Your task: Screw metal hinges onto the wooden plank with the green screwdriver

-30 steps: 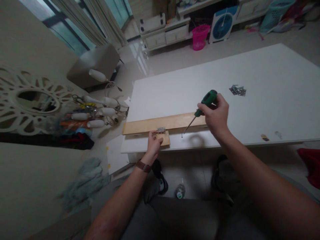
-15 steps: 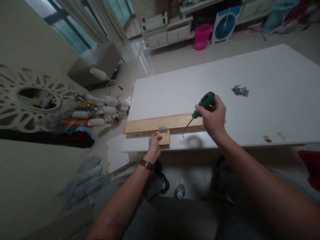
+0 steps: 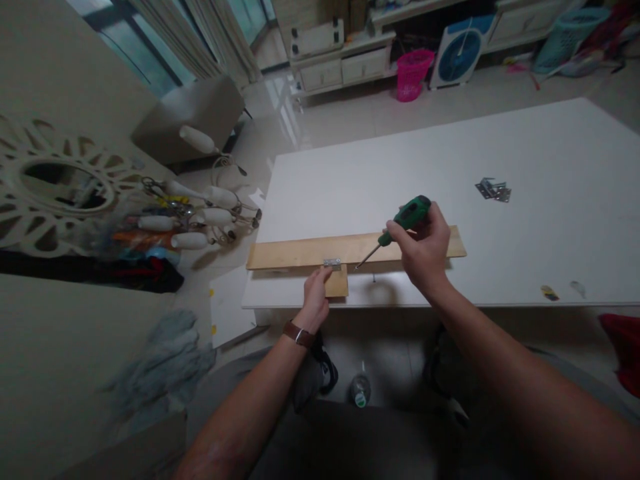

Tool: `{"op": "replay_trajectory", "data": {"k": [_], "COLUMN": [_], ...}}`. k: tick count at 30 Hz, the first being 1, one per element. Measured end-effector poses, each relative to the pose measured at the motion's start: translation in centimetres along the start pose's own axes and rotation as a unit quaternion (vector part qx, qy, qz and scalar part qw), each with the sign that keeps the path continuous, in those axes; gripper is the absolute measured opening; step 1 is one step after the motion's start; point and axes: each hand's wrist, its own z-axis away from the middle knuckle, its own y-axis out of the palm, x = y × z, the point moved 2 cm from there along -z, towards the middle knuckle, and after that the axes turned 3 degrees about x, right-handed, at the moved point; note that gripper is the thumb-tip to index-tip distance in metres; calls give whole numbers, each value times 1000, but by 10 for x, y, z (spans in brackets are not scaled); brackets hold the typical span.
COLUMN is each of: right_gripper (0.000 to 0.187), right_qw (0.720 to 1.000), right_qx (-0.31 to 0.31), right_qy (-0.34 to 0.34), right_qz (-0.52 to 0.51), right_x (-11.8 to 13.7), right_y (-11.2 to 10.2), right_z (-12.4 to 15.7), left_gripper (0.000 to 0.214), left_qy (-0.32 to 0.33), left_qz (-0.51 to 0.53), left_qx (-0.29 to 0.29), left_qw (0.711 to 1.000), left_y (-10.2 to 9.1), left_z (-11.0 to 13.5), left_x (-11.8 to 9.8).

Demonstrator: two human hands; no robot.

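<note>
My left hand (image 3: 316, 293) grips a small square wood piece (image 3: 337, 283) by its left side, fingertips up by a metal hinge (image 3: 332, 264). This hinge lies where the small piece meets the front edge of a long wooden board (image 3: 290, 252). In my right hand (image 3: 427, 245) is a green-handled screwdriver (image 3: 411, 213), tilted so that its tip points down and left, a little right of the hinge. A small screw (image 3: 374, 277) stands on the white tabletop (image 3: 350, 180) just right of the tip. Whether anything sits on the tip is too small to tell.
A pile of metal hinges (image 3: 494, 190) lies on the right of the tabletop. Two small scraps (image 3: 550, 293) rest near its front edge. On the floor below stands a plastic bottle (image 3: 361, 390). A white lamp (image 3: 215, 217) with several shades is at the left.
The screwdriver's tip has moved left, away from the standing screw and towards the hinge. My left hand still holds the small wood piece. The whole view has shifted slightly.
</note>
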Motion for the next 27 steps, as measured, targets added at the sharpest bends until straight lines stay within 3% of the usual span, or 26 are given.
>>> {"op": "replay_trajectory", "data": {"k": [11, 27], "right_gripper": [29, 30], "right_qw": [996, 984], "right_qx": [62, 95], "right_qy": [-62, -144], "right_qz": [-7, 35], "right_x": [11, 17], "right_y": [27, 29], "right_z": [17, 26], "left_gripper": [39, 37], "left_qy": [2, 38], "left_qz": [-5, -39], "left_qx": [-29, -41], "left_qw": [1000, 998], "left_y": [8, 6], "left_z": [10, 11], "left_x": [-4, -1]}}
